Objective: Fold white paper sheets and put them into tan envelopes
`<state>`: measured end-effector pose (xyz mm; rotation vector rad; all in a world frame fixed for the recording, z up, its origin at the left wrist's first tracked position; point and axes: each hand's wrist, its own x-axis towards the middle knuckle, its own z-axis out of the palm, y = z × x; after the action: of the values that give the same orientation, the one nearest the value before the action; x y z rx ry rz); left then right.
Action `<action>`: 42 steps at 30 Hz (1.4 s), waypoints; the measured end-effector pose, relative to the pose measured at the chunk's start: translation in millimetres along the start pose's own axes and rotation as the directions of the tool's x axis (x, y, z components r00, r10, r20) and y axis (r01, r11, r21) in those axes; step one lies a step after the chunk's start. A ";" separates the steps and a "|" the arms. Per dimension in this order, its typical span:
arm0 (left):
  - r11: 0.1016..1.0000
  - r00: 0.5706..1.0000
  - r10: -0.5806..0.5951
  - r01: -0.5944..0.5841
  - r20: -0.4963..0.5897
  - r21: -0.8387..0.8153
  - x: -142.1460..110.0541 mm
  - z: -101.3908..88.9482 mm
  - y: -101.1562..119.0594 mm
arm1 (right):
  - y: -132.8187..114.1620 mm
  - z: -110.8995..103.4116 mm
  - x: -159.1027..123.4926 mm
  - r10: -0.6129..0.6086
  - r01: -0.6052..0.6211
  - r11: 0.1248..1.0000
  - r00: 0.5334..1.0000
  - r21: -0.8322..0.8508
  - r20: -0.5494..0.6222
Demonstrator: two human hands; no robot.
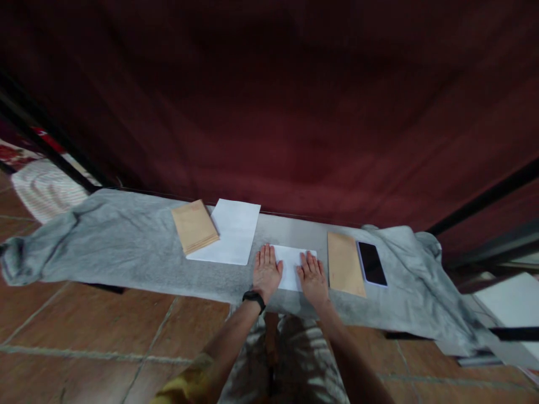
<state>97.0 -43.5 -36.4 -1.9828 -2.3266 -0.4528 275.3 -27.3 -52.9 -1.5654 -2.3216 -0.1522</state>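
My left hand lies flat, fingers stretched out, on the left part of a folded white paper. My right hand lies flat the same way on the paper's right part. A black band is on my left wrist. Right of the paper lies a single brown envelope, and beside it a dark phone. To the left, a stack of brown envelopes rests partly over white sheets.
Everything sits on a grey cloth spread over a low surface. A dark red curtain hangs behind. The floor is brown tile. A white board lies at the right, a striped cloth at the far left.
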 end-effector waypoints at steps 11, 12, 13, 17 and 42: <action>0.993 0.994 0.111 -0.111 -0.019 -0.026 1.9 -5.8 8.5 | -6.0 -4.3 1.3 0.046 -0.046 0.999 0.999 0.029 -0.006; 0.987 0.988 0.155 -0.156 -0.017 -0.051 2.9 -5.8 14.9 | -6.1 -5.3 1.2 0.048 -0.048 0.998 0.999 0.035 0.000; 0.976 0.979 0.204 -0.205 -0.012 -0.080 3.8 -5.2 22.4 | -6.0 -6.3 1.0 0.047 -0.047 0.998 0.999 0.041 0.008; 0.924 0.935 0.353 -0.341 0.044 -0.172 5.8 2.0 50.8 | -5.0 -9.3 -0.2 0.034 -0.036 0.998 0.999 0.051 0.039; 0.997 0.996 0.076 -0.077 -0.036 -0.015 -17.4 -9.1 -19.3 | -8.0 4.8 -1.3 0.152 -0.148 0.988 0.985 0.049 -0.087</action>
<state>79.9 -65.1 -35.3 -2.0457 -2.2246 -0.4993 267.3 -30.2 -57.1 -1.6690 -2.1158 -0.1345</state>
